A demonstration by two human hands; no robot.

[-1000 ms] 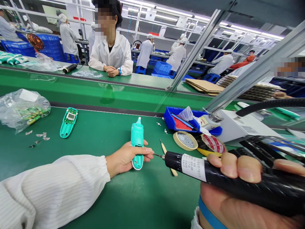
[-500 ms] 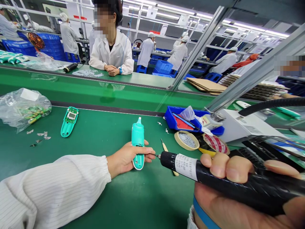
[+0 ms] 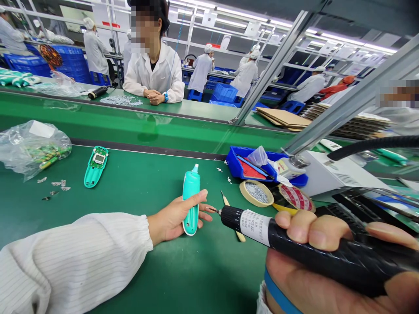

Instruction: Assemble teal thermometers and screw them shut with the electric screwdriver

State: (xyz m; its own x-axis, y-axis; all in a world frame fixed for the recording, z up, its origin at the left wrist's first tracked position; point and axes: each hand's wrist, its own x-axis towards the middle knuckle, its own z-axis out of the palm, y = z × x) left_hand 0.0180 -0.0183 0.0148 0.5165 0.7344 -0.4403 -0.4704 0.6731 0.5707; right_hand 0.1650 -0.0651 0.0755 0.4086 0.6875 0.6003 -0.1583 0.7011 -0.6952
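Note:
My left hand [image 3: 170,216] holds a teal handheld device [image 3: 191,187], its thumb across the casing and its white tip pointing away from me. In my right hand [image 3: 314,244] is a black electric screwdriver [image 3: 255,226] with a white label; its thin bit points left, close to my left fingertips. A wooden-handled pick [image 3: 226,200] lies on the green table behind the screwdriver. An open teal housing with a circuit board [image 3: 96,166] rests further left.
A plastic bag of parts [image 3: 42,146] and small metal pieces [image 3: 55,187] lie at the left. To the right are a blue tray [image 3: 234,163], a roll holding screws [image 3: 257,193] and a white machine [image 3: 340,174]. A person [image 3: 153,69] sits across the bench.
The teal device has tilted and turned slightly in my left hand. My left thumb has lifted higher up the casing and the fingers beyond it have spread. The screwdriver has barely moved.

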